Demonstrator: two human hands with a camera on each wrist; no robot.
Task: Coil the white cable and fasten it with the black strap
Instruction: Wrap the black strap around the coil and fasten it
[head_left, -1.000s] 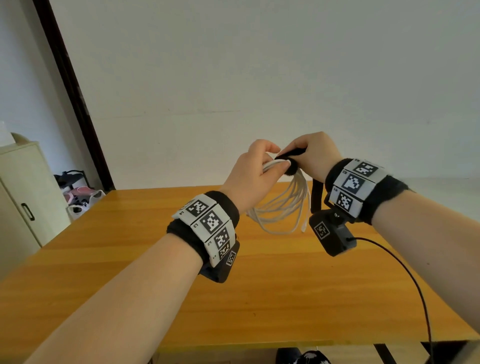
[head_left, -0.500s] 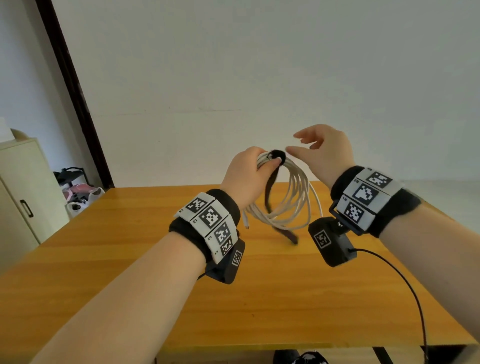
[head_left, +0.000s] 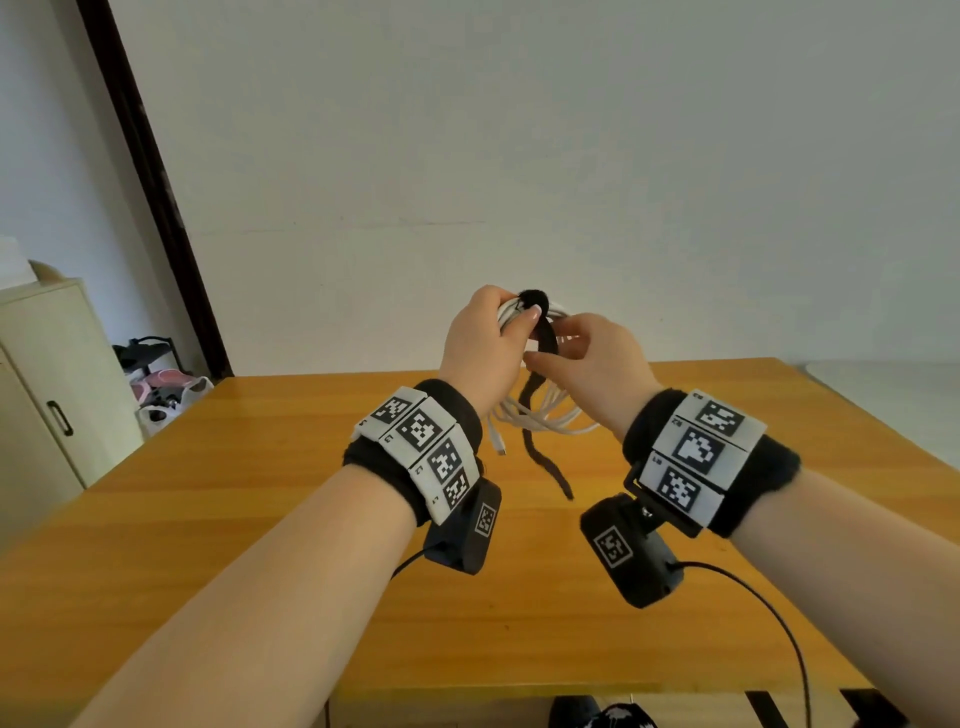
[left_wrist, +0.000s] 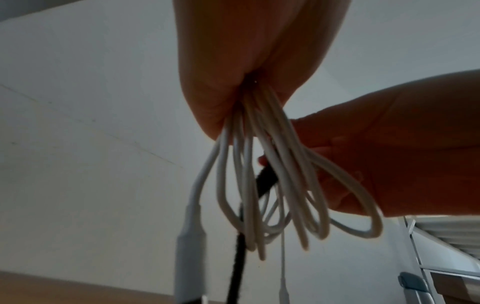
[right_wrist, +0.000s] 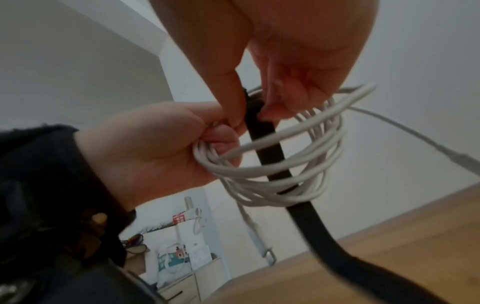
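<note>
A: Where's the white cable?
B: Centre of frame, coiled above the surface, gripped by the left hand.
A: And the right hand?
B: Pinching the black strap, whose tail hangs through the loops; probably wrapped on top.

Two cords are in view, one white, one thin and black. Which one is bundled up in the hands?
The coiled white cable, which the left hand grips at the top. The thin black cord only trails from the right wrist camera over the wooden table.
</note>
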